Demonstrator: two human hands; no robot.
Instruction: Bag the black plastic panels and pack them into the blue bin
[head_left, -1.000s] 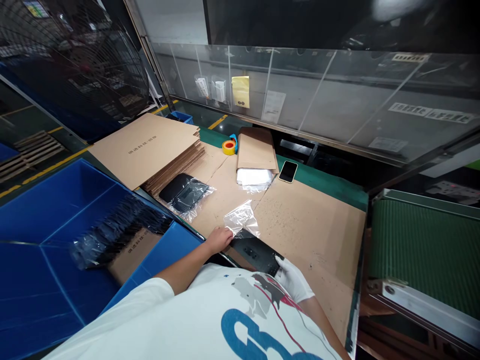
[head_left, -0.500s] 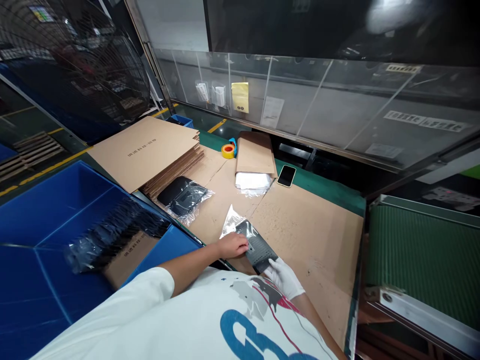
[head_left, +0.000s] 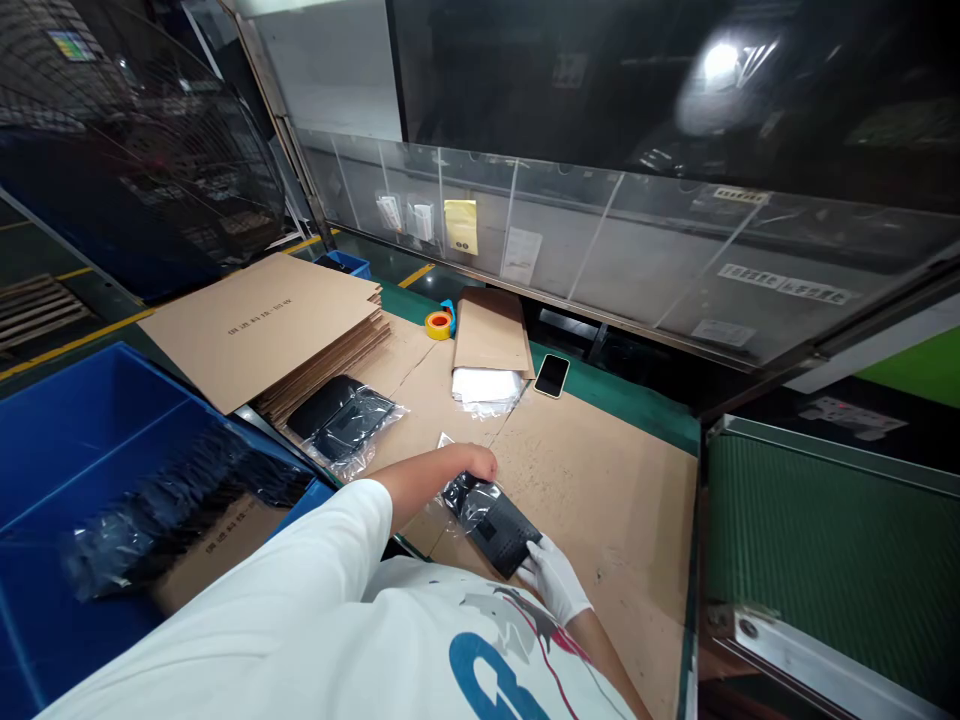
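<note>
A flat black panel (head_left: 501, 530) with rows of small holes lies tilted in front of me, its far part under a clear plastic bag (head_left: 471, 505). My bare left hand (head_left: 480, 463) is closed at the far end of the panel, apparently pinching the bag's film; its fingertips are partly hidden. In a white glove, my right hand (head_left: 555, 580) grips the panel's near right corner, thumb on top and fingers beneath. To the left, another bagged black panel (head_left: 345, 420) rests on the cardboard-covered table (head_left: 600, 480).
Stacked flat cardboard (head_left: 255, 320) stands at the back left. A blue bin (head_left: 67, 430) holds many bagged dark pieces. Farther back are a tape roll (head_left: 438, 324), a brown paper packet (head_left: 491, 335) with white sheets, and a phone (head_left: 552, 376). A green conveyor (head_left: 810, 560) runs at right.
My left hand has moved from the panel's middle to its far end, and the clear film now covers more of the panel. My right hand keeps its hold. The view has shifted slightly.
</note>
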